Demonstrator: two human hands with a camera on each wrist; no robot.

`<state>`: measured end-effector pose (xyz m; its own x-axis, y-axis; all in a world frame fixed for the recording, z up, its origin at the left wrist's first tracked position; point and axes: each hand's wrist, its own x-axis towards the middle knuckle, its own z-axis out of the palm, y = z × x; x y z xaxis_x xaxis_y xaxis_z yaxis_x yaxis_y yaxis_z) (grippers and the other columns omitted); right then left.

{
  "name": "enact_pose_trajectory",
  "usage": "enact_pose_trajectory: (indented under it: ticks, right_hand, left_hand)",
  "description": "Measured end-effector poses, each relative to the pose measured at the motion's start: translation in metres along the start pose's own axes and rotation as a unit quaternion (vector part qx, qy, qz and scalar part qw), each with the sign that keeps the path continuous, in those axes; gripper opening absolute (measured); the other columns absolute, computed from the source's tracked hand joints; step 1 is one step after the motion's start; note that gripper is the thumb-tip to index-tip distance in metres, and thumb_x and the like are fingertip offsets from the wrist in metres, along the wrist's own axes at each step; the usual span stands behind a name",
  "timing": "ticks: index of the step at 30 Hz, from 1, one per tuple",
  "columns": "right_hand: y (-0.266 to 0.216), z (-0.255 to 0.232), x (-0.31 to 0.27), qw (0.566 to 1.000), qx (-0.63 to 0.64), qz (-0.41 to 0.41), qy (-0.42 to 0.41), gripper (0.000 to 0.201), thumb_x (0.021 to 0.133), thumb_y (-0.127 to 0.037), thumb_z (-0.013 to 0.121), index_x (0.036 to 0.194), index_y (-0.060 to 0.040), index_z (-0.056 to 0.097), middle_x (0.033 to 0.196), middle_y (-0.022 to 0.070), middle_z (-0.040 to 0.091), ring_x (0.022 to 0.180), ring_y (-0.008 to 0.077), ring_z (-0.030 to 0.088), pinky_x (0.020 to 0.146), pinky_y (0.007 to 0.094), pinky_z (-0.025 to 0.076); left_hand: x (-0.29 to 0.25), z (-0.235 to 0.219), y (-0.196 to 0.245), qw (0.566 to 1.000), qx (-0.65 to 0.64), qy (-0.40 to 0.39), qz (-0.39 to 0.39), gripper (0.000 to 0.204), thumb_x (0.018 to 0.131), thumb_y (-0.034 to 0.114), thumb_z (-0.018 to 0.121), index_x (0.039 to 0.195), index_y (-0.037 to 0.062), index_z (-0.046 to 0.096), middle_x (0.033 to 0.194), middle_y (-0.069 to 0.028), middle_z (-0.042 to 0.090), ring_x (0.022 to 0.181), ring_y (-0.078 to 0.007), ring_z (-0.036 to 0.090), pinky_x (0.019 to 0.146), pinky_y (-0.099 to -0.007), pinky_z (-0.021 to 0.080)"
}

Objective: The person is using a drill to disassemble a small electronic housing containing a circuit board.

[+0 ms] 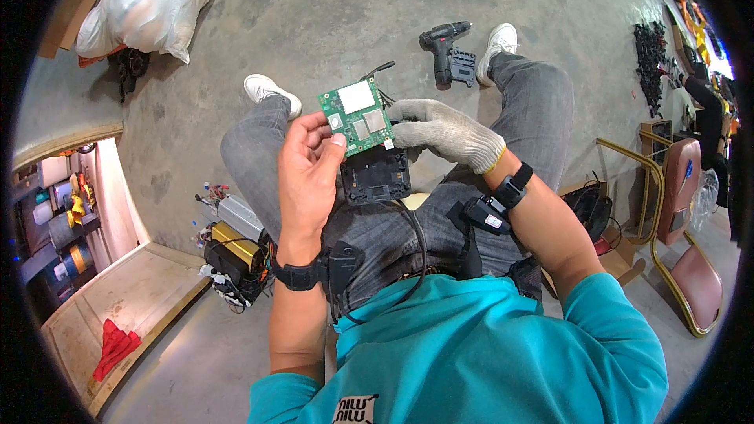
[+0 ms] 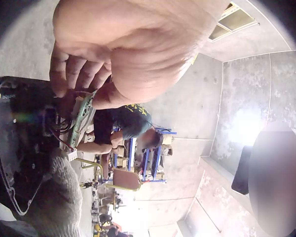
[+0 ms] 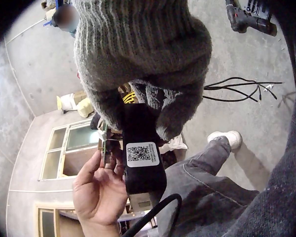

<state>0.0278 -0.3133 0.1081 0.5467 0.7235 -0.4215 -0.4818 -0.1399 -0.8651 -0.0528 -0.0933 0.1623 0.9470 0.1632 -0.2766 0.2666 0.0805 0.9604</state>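
I sit on the floor and hold a green circuit board (image 1: 357, 117) above my lap. My bare left hand (image 1: 312, 159) pinches its left edge, thumb on the front face. My gloved right hand (image 1: 440, 132) grips a black housing (image 1: 376, 176) that hangs under the board, with a black cable (image 1: 419, 243) running from it. In the right wrist view the housing (image 3: 143, 153) shows a white QR label, the board (image 3: 103, 143) is edge-on, and the left hand (image 3: 101, 190) sits below. In the left wrist view the board (image 2: 82, 117) is edge-on behind the left hand (image 2: 123, 54), beside the glove (image 2: 52, 197).
A black cordless drill (image 1: 448, 50) lies on the concrete between my feet, loose wires (image 3: 241, 89) near it. Electronic units with wires (image 1: 232, 255) lie at my left. A white sack (image 1: 149, 4) is far left, a chair (image 1: 683, 220) at my right, a red cloth (image 1: 115, 345) on a board.
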Motion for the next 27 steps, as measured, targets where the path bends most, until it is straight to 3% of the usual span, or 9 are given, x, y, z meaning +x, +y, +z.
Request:
enact_pose_trajectory:
  ticks: [4,6,16,18,27]
  right_hand:
    - [0.0022,-0.0013,0.0002,1.0,-0.014,-0.013,-0.001,0.057,0.093,-0.033,0.068,0.136,0.0035,0.06,0.105,0.0101,0.071,0.085,0.0141,0.066,0.076,0.0302,0.055]
    - [0.0013,-0.0003,-0.0002,1.0,0.0,-0.013,0.006,0.049,0.092,-0.029,0.069,0.131,0.0014,0.062,0.098,0.005,0.067,0.083,0.0125,0.063,0.074,0.0284,0.055]
    - [0.003,-0.0007,0.0008,1.0,-0.005,-0.012,0.007,0.049,0.093,-0.029,0.069,0.131,0.0013,0.062,0.099,0.0051,0.067,0.082,0.0124,0.063,0.074,0.028,0.055]
    - [-0.0001,-0.0007,-0.0006,1.0,-0.02,-0.01,0.0,0.056,0.093,-0.032,0.07,0.134,0.0047,0.061,0.105,0.0123,0.07,0.087,0.0163,0.068,0.077,0.0309,0.055]
    - [0.0034,-0.0021,0.0013,0.998,-0.053,-0.027,0.01,0.056,0.093,-0.035,0.067,0.13,0.006,0.063,0.103,0.0116,0.07,0.087,0.0157,0.066,0.078,0.0312,0.054]
  left_hand:
    - [-0.0006,-0.0002,-0.0007,1.0,-0.011,-0.008,0.002,0.031,0.1,0.004,0.061,0.13,-0.0021,0.055,0.113,-0.0073,0.068,0.098,-0.011,0.063,0.083,-0.026,0.049]
    - [-0.0007,0.0001,-0.0008,1.0,-0.009,-0.006,-0.002,0.031,0.1,0.004,0.061,0.13,-0.0022,0.055,0.114,-0.0074,0.068,0.098,-0.0109,0.063,0.083,-0.0256,0.049]
    - [-0.0011,0.0001,-0.002,1.0,-0.014,-0.007,0.005,0.031,0.1,0.003,0.061,0.13,-0.0028,0.055,0.113,-0.0075,0.068,0.099,-0.0106,0.063,0.085,-0.0256,0.05]
    - [-0.0011,0.0,-0.002,1.0,-0.016,-0.008,0.004,0.031,0.101,0.003,0.061,0.13,-0.0029,0.055,0.114,-0.0078,0.067,0.1,-0.0109,0.063,0.086,-0.026,0.05]
    - [-0.0014,-0.0007,-0.0023,1.0,-0.014,-0.011,0.006,0.033,0.1,0.003,0.062,0.131,-0.0031,0.054,0.113,-0.0078,0.068,0.098,-0.0111,0.063,0.084,-0.0251,0.049]
